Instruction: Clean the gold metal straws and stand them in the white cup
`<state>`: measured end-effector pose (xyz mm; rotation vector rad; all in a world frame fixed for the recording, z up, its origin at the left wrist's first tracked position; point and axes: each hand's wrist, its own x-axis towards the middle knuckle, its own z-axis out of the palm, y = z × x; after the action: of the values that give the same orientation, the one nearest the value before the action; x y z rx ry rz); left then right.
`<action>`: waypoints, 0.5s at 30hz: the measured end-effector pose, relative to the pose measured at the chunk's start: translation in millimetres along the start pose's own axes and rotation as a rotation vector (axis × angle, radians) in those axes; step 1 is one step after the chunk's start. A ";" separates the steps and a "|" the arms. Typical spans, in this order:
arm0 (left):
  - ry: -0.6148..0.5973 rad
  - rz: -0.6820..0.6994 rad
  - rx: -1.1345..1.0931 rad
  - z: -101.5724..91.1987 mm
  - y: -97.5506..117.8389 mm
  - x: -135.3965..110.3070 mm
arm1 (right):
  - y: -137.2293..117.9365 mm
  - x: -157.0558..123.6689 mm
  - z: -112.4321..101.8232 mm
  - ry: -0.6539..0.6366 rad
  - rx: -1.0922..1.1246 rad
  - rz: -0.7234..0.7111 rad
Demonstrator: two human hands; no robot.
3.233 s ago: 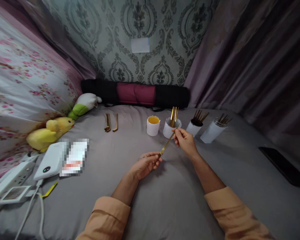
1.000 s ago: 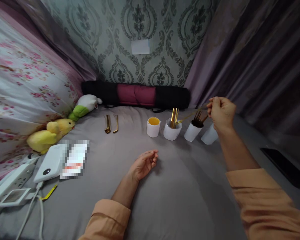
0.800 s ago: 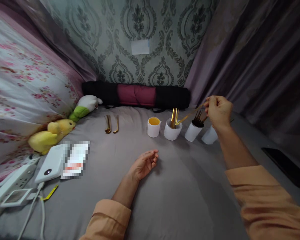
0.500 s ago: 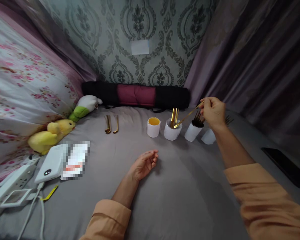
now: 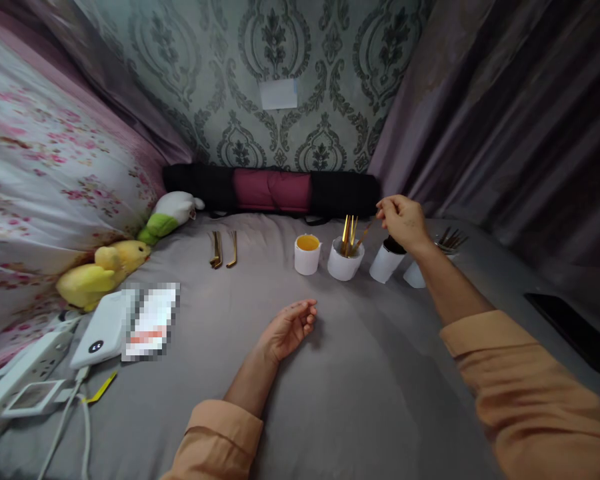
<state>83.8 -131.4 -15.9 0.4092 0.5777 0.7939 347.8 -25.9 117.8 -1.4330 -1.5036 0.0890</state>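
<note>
My right hand (image 5: 403, 221) is above and to the right of a white cup (image 5: 345, 268), its fingers pinched. A thin gold-coloured utensil (image 5: 363, 234) slants from the cup toward these fingertips; its upper end is hard to make out. Several shiny gold sticks (image 5: 349, 233) stand upright in the same cup. My left hand (image 5: 291, 328) rests on the grey sheet (image 5: 360, 373) with fingers loosely curled and nothing visible in them. To the cup's left stands a white cup (image 5: 307, 260) with a yellow-orange inside.
Right of these are a tilted white cup (image 5: 383, 265) with a dark inside and another white cup (image 5: 415, 275) near dark thin sticks (image 5: 451, 238). Several gold utensils (image 5: 216, 250) lie left. Plush toys (image 5: 100, 270), a power bank (image 5: 103, 330), a power strip (image 5: 27, 373) and a black phone (image 5: 575, 332) lie around.
My right hand has moved left, toward the cup of gold sticks. The gold utensil, earlier slanting low over its rim, now stands steeper with its lower end inside. The left hand has stayed still.
</note>
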 end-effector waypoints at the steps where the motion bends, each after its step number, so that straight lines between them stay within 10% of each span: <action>1: 0.000 -0.001 -0.002 0.1 0.0 -0.1 | -0.8 0.7 2.1 -0.020 0.000 -0.002; 15: 0.000 -0.009 -0.001 1.2 1.0 -0.4 | 3.2 8.8 26.9 -0.231 -0.004 0.028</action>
<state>83.8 -131.2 -14.3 0.4052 0.5785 0.7858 333.8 -3.1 107.8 -1.4867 -1.6707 0.2765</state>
